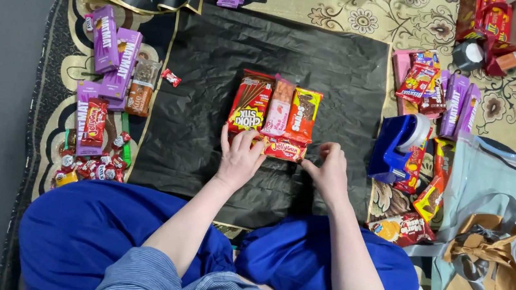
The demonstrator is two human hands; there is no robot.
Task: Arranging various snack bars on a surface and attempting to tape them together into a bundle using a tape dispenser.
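Purple snack packs (112,57) are lying left of the black plastic sheet (212,94). On the sheet's middle, the left hand (238,157) is resting open-fingered against a red snack packet (283,148), while the right hand (331,170) is pinching that packet's right end. A blue tape dispenser (397,148) is sitting just right of the sheet.

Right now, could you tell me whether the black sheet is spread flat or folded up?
Spread flat: the black sheet lies open on the carpet, with snack packs resting on it.
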